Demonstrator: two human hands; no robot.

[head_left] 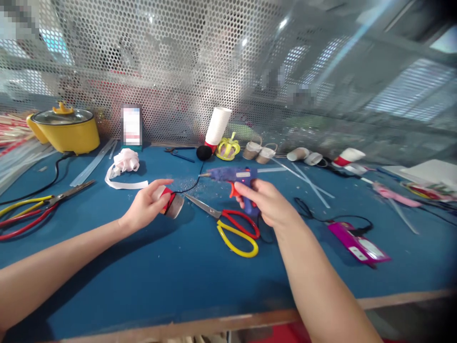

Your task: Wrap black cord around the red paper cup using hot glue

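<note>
From where I stand, I see a flat blue table. Nearest on it lie metal scissors with red and yellow handles, between the two hands. Just past them, the left hand pinches a small red and white cup with a grey-brown band, tipped sideways above the table. It looks like thin paper, so it should be light and easy to squash; a soft hold on its sides seems best. The right hand wraps round the handle of a blue plastic glue gun with an orange trigger, held above the table. The gun looks hard and a bit heavier. Its metal tip may be hot, so the handle is the safe place. I can't tell if the trigger is squeezed. Farther off sits a crumpled white ribbon, then a tall white stack of paper cups, then a silvery metal screen full of holes.
</note>
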